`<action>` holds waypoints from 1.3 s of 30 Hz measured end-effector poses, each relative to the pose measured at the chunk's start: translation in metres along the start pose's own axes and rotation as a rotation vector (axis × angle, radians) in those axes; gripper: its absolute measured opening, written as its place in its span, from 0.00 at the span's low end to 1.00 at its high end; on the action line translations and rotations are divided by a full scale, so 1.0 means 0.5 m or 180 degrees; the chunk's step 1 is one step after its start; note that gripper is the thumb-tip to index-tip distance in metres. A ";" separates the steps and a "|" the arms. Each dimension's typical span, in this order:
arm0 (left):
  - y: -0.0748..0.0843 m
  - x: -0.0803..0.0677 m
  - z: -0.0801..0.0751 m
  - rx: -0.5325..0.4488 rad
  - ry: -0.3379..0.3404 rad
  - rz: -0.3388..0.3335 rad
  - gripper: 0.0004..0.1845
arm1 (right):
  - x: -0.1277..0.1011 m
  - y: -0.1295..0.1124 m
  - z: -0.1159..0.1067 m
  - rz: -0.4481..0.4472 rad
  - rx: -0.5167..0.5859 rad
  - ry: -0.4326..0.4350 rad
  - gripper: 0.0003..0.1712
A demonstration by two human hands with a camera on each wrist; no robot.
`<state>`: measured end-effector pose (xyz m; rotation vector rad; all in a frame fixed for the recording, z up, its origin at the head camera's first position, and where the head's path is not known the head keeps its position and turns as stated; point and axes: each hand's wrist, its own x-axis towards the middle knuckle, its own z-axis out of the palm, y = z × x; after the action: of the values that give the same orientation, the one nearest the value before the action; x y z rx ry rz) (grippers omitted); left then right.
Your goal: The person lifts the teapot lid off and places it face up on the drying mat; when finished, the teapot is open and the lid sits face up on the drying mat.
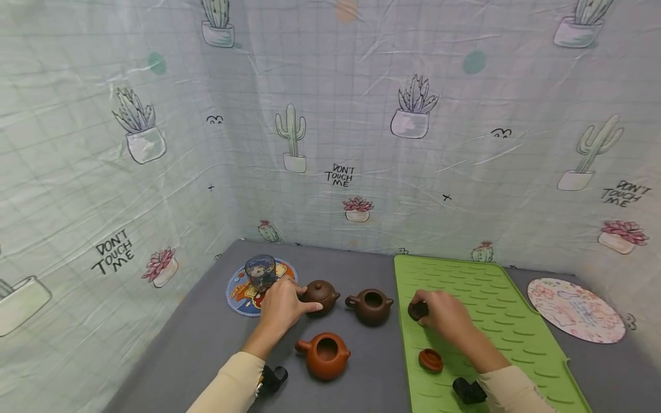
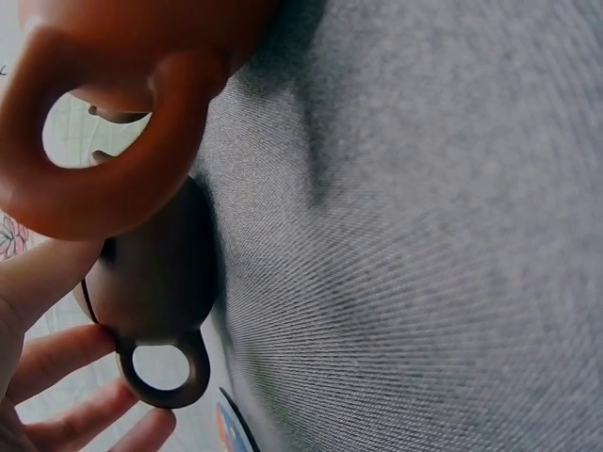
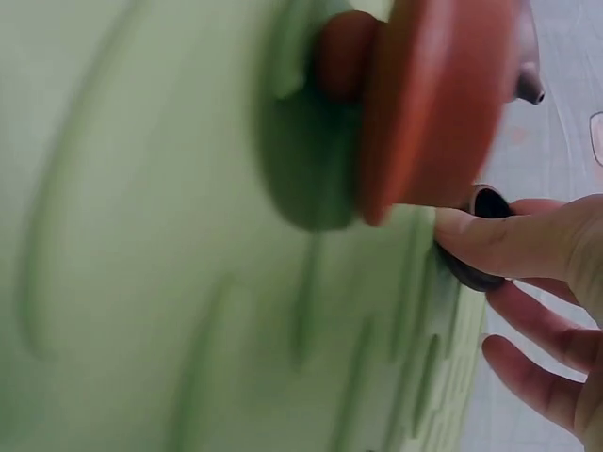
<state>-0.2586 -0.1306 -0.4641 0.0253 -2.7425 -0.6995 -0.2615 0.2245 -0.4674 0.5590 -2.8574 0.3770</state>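
Hands: left hand (image 1: 283, 304) has thumb and fingers spread either side of a lidded dark brown teapot (image 1: 318, 293), gripping it; right hand (image 1: 445, 312) pinches a small dark lid (image 1: 417, 311) between thumb and fingertips, other fingers loosely bent. Left to right: round colourful coaster (image 1: 236, 293), far left, with a clear bluish glass (image 1: 260, 269) upright on it, just beyond left hand. Lidded teapot next, upright on the grey tablecloth (image 1: 206, 338), lid on, handle left, spout right. Orange teapot (image 1: 334, 367) nearer the person, open top, upright, handle left, spout right. Open dark brown teapot (image 1: 373, 314) right of the lidded one, apart from it, upright, same orientation. Green mat (image 1: 508, 321) at right; dark lid held at its left part, hollow side showing; can't tell if it touches the mat. Orange lid (image 1: 431, 360) on mat, nearer the person, knob down, hollow up. Pink-patterned oval mat (image 1: 575, 310) far right, on the cloth beside the green one. Black devices at both wrists, cream sleeves. Cactus-print curtain (image 1: 341, 115) behind.
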 end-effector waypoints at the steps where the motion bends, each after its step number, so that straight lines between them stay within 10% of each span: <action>1: 0.001 0.001 0.000 -0.0007 0.0002 0.0017 0.30 | 0.002 0.001 -0.004 -0.0020 -0.0018 -0.0045 0.23; 18: 0.024 0.013 -0.002 0.0036 -0.0003 0.0039 0.30 | 0.031 -0.030 -0.062 -0.0098 0.0075 -0.0283 0.19; 39: 0.005 -0.002 0.001 0.0007 0.0023 -0.0014 0.30 | 0.141 -0.243 -0.032 -0.0978 0.0083 -0.0030 0.19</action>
<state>-0.2576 -0.1282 -0.4635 0.0343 -2.7371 -0.6962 -0.2752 0.0964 -0.4094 0.9888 -2.7166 0.3582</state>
